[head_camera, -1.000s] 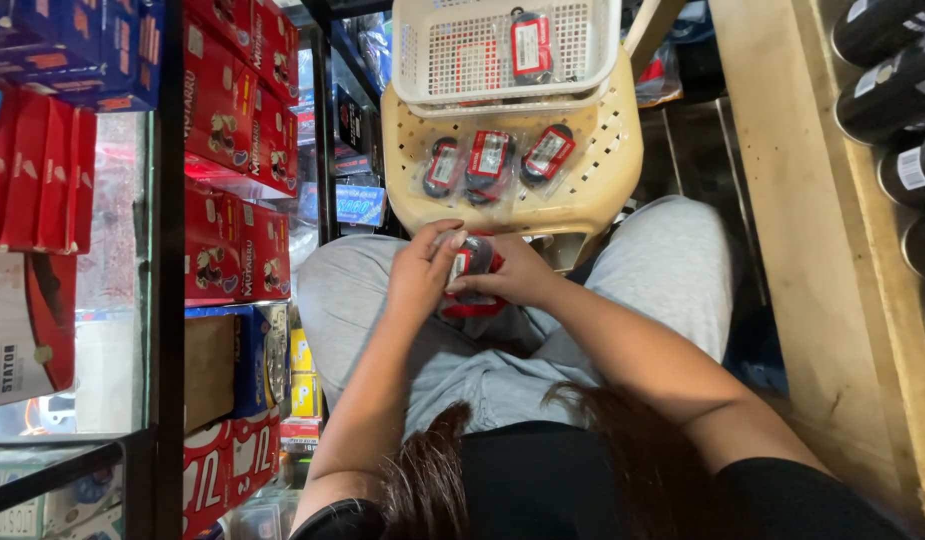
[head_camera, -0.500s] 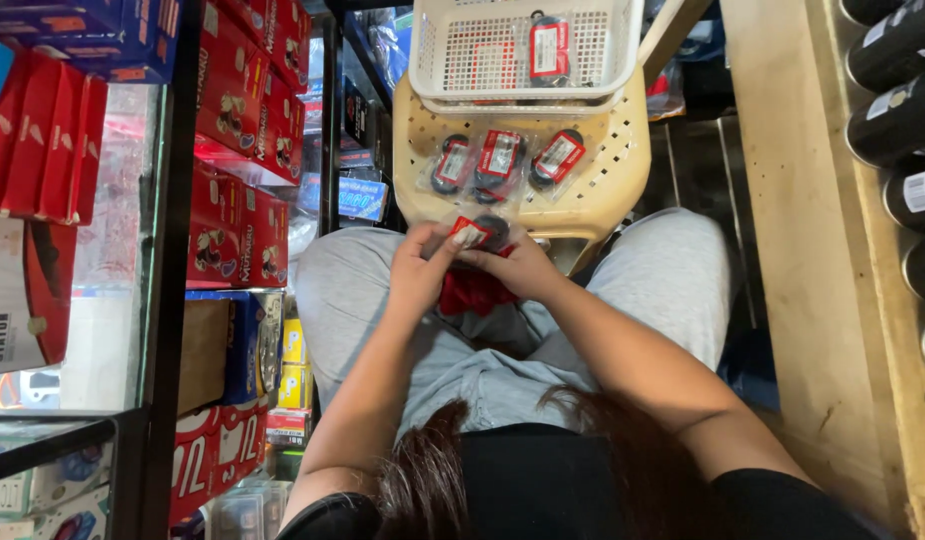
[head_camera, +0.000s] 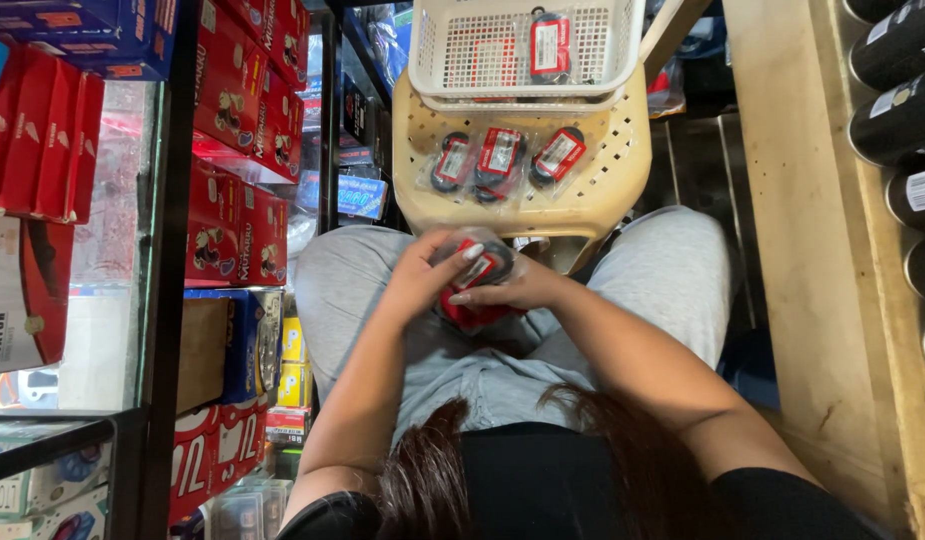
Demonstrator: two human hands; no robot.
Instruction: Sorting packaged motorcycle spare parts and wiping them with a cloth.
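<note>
Seated person, grey trousers; left hand point(head_camera: 417, 283) and right hand point(head_camera: 512, 293) meet over the lap, both grips closed on a small bagged part with red label point(head_camera: 479, 268); just beyond, tan perforated basket point(head_camera: 602, 190) holds three similar packets point(head_camera: 502, 155); farther, white basket point(head_camera: 582, 75) with one more; red boxes point(head_camera: 247, 230) shelved left.
</note>
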